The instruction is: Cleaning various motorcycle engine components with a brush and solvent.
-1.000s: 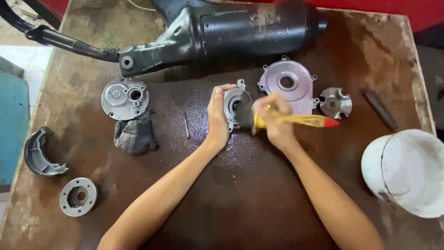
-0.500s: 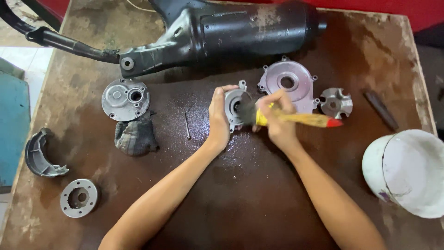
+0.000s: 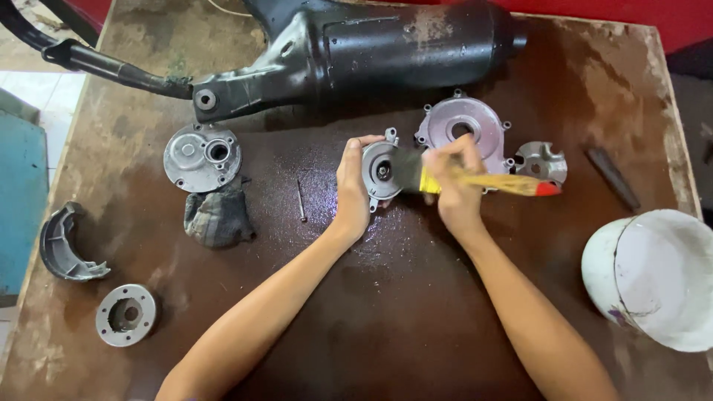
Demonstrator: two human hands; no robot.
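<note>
Watching the head view here. Biggest thing on the stained wooden table (image 3: 371,327) is the black exhaust muffler (image 3: 386,52) lying across the far edge, with a white bucket (image 3: 653,275) off to my right. Nearer the middle is a big round metal cover (image 3: 464,122), and just left of it the small round housing (image 3: 380,172), sitting on the wet dark patch dead centre.

The left hand (image 3: 353,189) is wrapped around that housing's left rim, fingers curled on it, propping it up. The right hand (image 3: 453,186) is clenched on a yellow-handled brush (image 3: 483,180). The brush's long axis runs left-right: red tip pointing right, bristles pointing left onto the housing's face. So the housing lies straight left of the right fingers, touching the bristles, both hands right on it.
</note>
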